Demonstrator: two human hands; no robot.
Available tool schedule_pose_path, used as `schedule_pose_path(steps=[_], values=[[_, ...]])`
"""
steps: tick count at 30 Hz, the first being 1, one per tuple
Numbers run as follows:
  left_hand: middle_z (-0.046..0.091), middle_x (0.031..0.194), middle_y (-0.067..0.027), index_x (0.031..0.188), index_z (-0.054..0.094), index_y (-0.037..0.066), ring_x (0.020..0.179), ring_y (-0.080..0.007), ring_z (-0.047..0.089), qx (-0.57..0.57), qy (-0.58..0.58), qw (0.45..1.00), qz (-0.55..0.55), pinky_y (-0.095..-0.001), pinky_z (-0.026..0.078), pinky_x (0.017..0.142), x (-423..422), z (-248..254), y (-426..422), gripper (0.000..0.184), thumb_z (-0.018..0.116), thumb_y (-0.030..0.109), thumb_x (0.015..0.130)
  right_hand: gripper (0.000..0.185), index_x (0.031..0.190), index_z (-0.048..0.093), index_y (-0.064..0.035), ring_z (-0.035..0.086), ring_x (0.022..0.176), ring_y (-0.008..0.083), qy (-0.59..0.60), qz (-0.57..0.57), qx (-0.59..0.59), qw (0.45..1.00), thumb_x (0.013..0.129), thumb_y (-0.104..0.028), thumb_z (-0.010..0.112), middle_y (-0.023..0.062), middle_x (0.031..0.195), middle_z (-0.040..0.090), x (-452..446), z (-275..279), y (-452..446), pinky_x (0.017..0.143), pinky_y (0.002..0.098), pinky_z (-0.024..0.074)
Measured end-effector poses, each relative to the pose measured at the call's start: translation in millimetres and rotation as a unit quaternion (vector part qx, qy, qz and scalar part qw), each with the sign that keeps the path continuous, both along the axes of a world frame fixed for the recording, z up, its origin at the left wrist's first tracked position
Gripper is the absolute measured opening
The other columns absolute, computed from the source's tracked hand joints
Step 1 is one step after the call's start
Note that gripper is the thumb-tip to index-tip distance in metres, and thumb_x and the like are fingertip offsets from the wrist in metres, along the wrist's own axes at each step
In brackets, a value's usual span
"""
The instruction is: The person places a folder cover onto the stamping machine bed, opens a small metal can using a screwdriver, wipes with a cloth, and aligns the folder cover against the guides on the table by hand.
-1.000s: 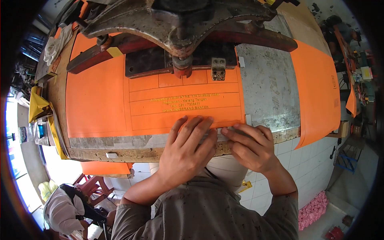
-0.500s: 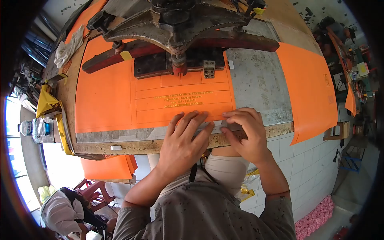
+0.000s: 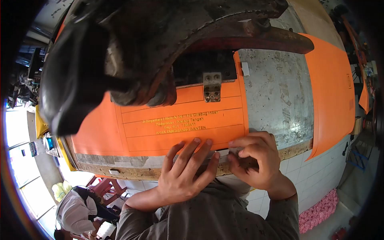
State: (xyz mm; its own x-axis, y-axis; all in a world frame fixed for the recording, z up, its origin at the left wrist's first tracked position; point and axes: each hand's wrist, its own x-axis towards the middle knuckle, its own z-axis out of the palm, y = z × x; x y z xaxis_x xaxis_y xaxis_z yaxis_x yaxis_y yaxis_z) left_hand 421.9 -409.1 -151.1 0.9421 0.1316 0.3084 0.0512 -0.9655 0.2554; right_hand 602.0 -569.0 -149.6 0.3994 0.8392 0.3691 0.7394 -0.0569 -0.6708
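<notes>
An orange printed sheet [image 3: 184, 140] with ruled lines and gold lettering lies on the grey metal plate [image 3: 276, 100], partly under the press. My left hand [image 3: 188, 170] rests with spread fingertips on the sheet's near edge. Beside it on the right, my right hand [image 3: 258, 160] is curled, its index fingertip at the sheet's lower right corner and its thumb near the plate's front edge. A small pale strip [image 3: 224, 152] shows between the two hands. Whether the right fingers pinch anything is hidden.
The dark metal press [image 3: 160, 48] looms over the upper left, with a small metal block [image 3: 212, 87] hanging above the sheet. Another orange sheet [image 3: 332, 92] droops over the table's right side. A co-worker [image 3: 76, 212] bends down at the lower left. Pink material [image 3: 319, 211] lies lower right.
The press now fills much more of the upper left, with its dark handle swung close to the camera. The view has shifted. Both hands stay at the sheet's near edge.
</notes>
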Motion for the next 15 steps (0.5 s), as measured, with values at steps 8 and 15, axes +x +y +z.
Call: schedule_pose_path(steps=[8, 15], values=[[0.072, 0.140, -0.0105, 0.118, 0.075, 0.019, 0.128, -0.0297, 0.068, 0.009, 0.004, 1.000, 0.005, -0.0498, 0.056, 0.103, 1, 1, -1, 0.023, 0.067, 0.025, 0.097, 0.038, 0.107, 0.062, -0.0121, 0.073, 0.097, 0.0244, -0.019, 0.003, 0.006, 1.000, 0.080, -0.005, 0.087, 0.0039, 0.116, 0.080, -1, -3, -2, 0.077, 0.0359, 0.0474], [0.071, 0.141, -0.0121, 0.120, 0.077, 0.015, 0.127, -0.0305, 0.069, -0.015, -0.016, 1.000, 0.009, -0.0512, 0.055, 0.105, 1, 2, -1, 0.028, 0.071, 0.023, 0.094, 0.016, 0.106, 0.068, -0.0146, 0.074, 0.106, 0.0175, -0.179, 0.037, 0.016, 0.983, 0.094, -0.018, 0.079, 0.0014, 0.120, 0.082, -7, -9, -14, 0.079, 0.0318, 0.0482]])
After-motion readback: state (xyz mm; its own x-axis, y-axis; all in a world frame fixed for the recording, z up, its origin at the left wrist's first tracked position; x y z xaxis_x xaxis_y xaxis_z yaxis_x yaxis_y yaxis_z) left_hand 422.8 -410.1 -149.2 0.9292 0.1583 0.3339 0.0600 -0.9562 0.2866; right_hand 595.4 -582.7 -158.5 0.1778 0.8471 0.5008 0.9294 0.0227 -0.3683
